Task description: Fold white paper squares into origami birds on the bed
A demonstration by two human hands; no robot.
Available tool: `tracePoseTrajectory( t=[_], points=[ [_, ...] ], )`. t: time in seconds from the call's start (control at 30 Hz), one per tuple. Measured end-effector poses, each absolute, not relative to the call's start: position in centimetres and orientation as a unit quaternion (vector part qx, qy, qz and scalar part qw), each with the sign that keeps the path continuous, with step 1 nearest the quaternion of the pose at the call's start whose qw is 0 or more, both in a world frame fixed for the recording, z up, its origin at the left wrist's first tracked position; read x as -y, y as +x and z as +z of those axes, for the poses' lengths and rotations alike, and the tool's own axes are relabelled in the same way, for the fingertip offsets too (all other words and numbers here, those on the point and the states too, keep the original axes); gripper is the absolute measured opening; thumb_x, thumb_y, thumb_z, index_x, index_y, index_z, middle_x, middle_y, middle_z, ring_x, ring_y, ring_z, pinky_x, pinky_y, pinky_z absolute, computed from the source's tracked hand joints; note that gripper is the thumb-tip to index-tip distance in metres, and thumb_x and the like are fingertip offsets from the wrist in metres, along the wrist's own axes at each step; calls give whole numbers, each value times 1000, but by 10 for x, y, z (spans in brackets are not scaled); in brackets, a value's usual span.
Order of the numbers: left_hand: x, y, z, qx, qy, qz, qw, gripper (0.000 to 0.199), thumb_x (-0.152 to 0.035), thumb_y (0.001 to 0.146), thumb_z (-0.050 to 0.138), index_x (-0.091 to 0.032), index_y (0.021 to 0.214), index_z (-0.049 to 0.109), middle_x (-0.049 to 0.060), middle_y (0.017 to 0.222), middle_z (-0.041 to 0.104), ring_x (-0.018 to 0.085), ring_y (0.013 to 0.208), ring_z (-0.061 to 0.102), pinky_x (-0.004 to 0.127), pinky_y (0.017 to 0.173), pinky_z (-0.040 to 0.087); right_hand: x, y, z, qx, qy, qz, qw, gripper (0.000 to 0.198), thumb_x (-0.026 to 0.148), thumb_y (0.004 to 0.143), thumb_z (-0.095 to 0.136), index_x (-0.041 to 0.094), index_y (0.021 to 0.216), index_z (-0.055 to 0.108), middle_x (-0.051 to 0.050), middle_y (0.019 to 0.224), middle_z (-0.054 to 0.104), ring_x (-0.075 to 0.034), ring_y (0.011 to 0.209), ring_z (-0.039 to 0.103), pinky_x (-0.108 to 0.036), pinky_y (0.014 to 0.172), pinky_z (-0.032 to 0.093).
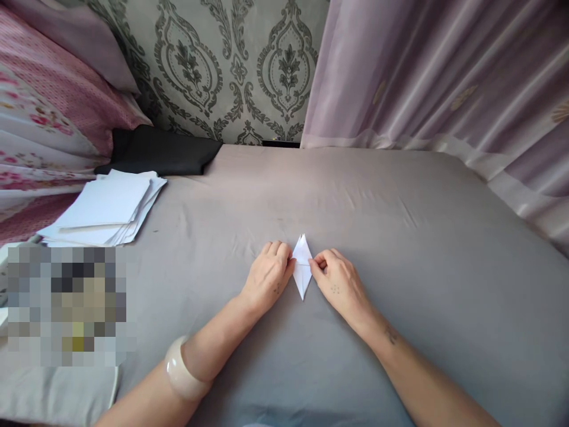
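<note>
A small white folded paper [303, 273], shaped like a narrow diamond, is between my two hands just above or on the grey sheet. Its upper tip is split into points, and a crease crosses its middle. My left hand [272, 270] pinches the left corner with curled fingers. On the opposite side, my right hand [340, 276] grips the right corner between thumb and forefinger. A pale bangle [184, 370] circles my left forearm.
A stack of white paper sheets [104, 204] lies at the left, in front of a folded black cloth [164, 149]. Pink curtains [422, 71] hang at the right, and patterned wallpaper [240, 65] covers the back wall. A pixelated patch [75, 302] hides something at the lower left.
</note>
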State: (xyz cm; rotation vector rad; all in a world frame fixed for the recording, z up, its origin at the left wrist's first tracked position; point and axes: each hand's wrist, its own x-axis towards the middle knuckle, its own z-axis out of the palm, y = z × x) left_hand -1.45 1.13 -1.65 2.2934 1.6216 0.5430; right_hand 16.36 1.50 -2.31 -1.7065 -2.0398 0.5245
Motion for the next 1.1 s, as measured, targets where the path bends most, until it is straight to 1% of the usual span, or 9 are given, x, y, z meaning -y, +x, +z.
tracePoseTrajectory(
  t=[0.1, 0.2, 0.33, 0.47, 0.63, 0.77, 0.93, 1.0, 1.1],
  points=[
    [-11, -14, -16, -514, 828, 185, 125, 20, -14, 96, 36, -17, 98, 55, 6, 97, 58, 20, 87, 51, 33, 78, 48, -13, 163, -22, 743, -600, 192, 226, 8, 27, 91, 51, 21, 90, 56, -2, 83, 63, -17, 74, 61, -28, 66, 43],
    [-10, -15, -14, -470, 861, 164, 102, 30, -7, 95, 31, -16, 101, 59, 7, 100, 61, 20, 91, 52, 32, 81, 48, -7, 160, -18, 790, -555, 160, 206, 19, 17, 95, 41, 22, 101, 59, -4, 99, 63, -16, 83, 62, -27, 68, 44],
    [-3, -16, -8, -473, 874, 100, 51, 27, -9, 95, 37, -17, 108, 60, 8, 102, 63, 22, 95, 55, 34, 77, 50, 3, 159, -12, 856, -497, 69, 127, 37, 5, 92, 35, 20, 116, 59, -9, 105, 61, -20, 90, 60, -31, 72, 46],
    [7, -20, -3, -495, 867, 53, 8, 29, -11, 92, 44, -20, 115, 59, 7, 106, 64, 23, 96, 56, 32, 72, 51, 9, 162, -6, 876, -472, 35, 92, 46, 1, 89, 36, 17, 129, 52, -11, 105, 60, -21, 94, 58, -33, 79, 46],
    [11, -31, 1, -531, 845, 49, 34, 37, -2, 83, 47, -22, 111, 61, 7, 112, 65, 24, 94, 56, 29, 61, 50, 12, 160, -1, 877, -477, 20, 54, 50, -3, 86, 36, 15, 131, 50, -10, 103, 60, -22, 92, 55, -36, 79, 46],
    [7, -36, -1, -569, 813, 105, 63, 37, 1, 82, 40, -21, 99, 64, 6, 109, 67, 22, 95, 58, 28, 65, 52, 12, 157, -1, 875, -482, 10, 48, 48, -1, 88, 34, 14, 129, 52, -10, 102, 60, -23, 90, 55, -36, 76, 45],
    [6, -27, -10, -456, 869, 168, 87, 54, 2, 83, 33, -19, 131, 47, 8, 122, 59, 20, 111, 54, 34, 94, 50, 9, 159, -4, 872, -483, 32, 74, 44, 3, 91, 34, 17, 127, 54, -10, 103, 60, -21, 91, 56, -34, 77, 45],
    [6, -22, -13, -443, 880, 149, 81, 53, 0, 86, 33, -18, 135, 43, 9, 115, 61, 21, 105, 55, 34, 91, 51, 8, 162, -6, 868, -485, 52, 91, 45, 3, 91, 33, 20, 127, 54, -9, 107, 59, -20, 93, 56, -32, 77, 45],
    [5, -15, -13, -461, 880, 102, 55, 41, -9, 93, 35, -17, 130, 48, 7, 101, 62, 21, 91, 56, 33, 81, 52, 8, 168, -9, 860, -495, 68, 103, 48, 4, 91, 33, 23, 131, 52, -9, 112, 58, -19, 95, 57, -30, 76, 45]
  ],
)
